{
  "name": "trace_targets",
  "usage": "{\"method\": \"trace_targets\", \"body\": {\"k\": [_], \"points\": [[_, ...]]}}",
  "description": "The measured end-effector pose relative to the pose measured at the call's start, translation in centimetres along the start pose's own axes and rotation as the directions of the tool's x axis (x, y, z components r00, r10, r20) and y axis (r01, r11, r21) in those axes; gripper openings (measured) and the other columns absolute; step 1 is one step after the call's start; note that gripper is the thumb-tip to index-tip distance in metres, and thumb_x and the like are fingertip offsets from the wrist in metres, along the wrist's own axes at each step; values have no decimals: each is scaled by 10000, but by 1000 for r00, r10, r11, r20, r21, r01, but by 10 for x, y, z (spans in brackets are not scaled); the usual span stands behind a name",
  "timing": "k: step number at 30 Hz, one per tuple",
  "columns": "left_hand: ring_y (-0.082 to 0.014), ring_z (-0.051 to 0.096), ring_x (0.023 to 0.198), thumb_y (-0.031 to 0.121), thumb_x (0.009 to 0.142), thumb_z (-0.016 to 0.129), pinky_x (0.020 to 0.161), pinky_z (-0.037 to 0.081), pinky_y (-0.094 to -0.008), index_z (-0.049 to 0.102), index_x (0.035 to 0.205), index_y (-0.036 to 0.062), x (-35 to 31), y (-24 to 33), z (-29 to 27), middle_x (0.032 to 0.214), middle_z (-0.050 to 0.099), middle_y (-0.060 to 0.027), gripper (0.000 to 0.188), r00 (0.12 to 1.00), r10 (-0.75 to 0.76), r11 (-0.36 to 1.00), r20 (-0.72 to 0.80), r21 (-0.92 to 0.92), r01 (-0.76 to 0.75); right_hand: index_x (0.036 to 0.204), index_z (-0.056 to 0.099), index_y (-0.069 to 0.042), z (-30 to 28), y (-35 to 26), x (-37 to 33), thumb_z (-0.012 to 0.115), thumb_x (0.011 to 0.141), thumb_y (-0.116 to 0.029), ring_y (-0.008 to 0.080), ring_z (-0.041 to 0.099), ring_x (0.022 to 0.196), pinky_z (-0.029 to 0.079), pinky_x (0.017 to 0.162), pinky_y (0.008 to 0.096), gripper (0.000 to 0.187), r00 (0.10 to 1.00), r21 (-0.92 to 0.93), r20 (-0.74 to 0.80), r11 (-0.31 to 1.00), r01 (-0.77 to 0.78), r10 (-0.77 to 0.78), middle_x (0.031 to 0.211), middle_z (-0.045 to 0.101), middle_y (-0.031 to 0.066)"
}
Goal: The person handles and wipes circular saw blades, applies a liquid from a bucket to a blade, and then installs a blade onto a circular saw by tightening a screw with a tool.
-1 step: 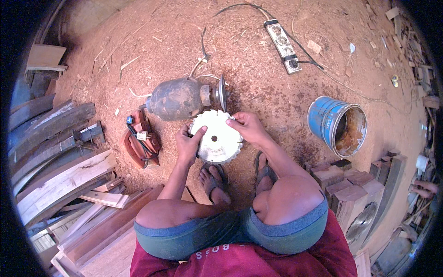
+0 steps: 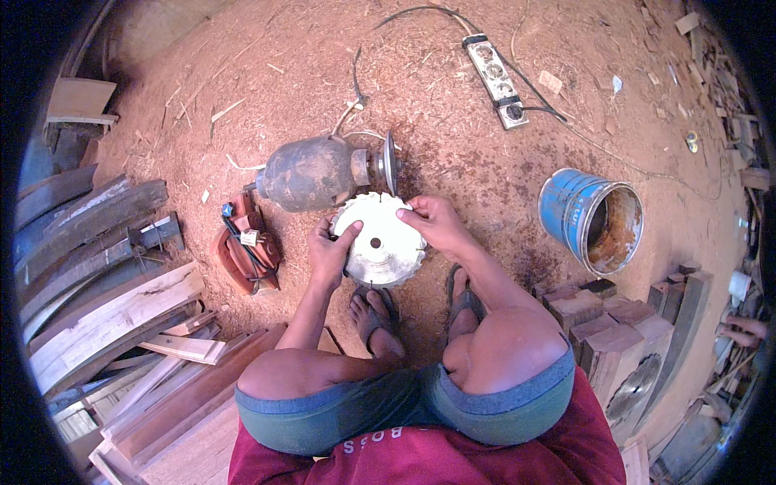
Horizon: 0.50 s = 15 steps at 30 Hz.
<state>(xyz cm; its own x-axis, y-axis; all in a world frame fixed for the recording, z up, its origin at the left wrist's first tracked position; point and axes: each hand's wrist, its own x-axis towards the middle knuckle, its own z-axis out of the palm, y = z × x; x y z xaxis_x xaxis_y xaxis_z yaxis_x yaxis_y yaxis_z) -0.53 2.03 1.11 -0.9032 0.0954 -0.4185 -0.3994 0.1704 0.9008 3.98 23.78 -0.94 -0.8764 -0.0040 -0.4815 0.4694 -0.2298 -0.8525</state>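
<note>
Left grip (image 2: 328,255), right grip (image 2: 440,226) hold saw blade (image 2: 384,263) by edges | motor (image 2: 311,174) near | bucket (image 2: 568,212) well apart

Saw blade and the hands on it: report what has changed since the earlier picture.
Nothing has visibly changed. The left hand and right hand still hold the round toothed saw blade near its rim; the motor, blue bucket and power strip stayed where they were.
</note>
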Motion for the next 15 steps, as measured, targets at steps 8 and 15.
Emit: {"method": "trace_targets", "body": {"k": [8, 15], "points": [[-93, 620, 761, 131, 826, 778, 680, 507, -245, 655, 1061, -14, -1, 17, -12, 905, 684, -54, 302, 989, 55, 988, 138, 138, -74, 987, 643, 17, -9, -10, -13, 670, 928, -165, 78, 608, 745, 473, 660, 249, 194, 990, -106, 90, 988, 116, -107, 827, 693, 56], [-94, 624, 730, 153, 850, 764, 657, 505, -241, 647, 1064, -9, 1, -5, -10, 898, 689, -53, 293, 998, -22, 999, 65, -32, 24, 989, 647, 38, -7, 7, -4, 657, 938, -178, 84, 616, 735, 481, 652, 245, 222, 998, -81, 32, 995, 53, -51, 833, 690, 57]]}}
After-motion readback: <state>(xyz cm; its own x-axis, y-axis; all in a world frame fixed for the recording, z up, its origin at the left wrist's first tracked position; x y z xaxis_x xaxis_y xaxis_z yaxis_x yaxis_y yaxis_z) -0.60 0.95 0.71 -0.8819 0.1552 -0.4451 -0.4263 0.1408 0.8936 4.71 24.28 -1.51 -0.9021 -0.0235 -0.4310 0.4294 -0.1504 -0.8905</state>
